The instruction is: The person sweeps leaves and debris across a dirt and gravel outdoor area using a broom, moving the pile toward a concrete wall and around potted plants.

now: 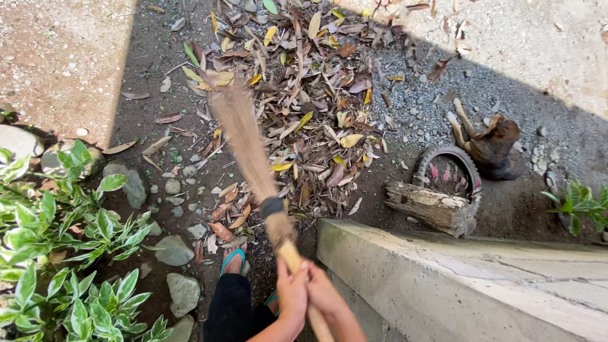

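- Two hands clasp one broom handle at the bottom edge of the view: the left hand [292, 292] and the right hand [324, 292] sit side by side, touching, each grip clenched around the pale wooden handle.
- The broom [253, 161] runs up and away from the hands, tilted leftward; a dark band binds its fibres just above the handle, and its brown bristle head ends blurred at the near edge of the leaves.
- Below the hands stand a dark trouser leg [229, 311] and a foot in a teal sandal [232, 259] on the bare earth.
- Just right of the hands lies a grey concrete ledge [456, 285].
- To the left grow green-and-white leafy plants [63, 240], bordered by a row of rounded stones [174, 250].
- Beyond the ledge a worn log [427, 208] rests against a half-buried tyre [451, 174], with a root stump [491, 145] behind.
- Farther out, a pile of dry leaves [304, 107], brown and yellow, covers the shaded soil.
- Farthest, sunlit gravel ground [57, 57] spreads at the top left.
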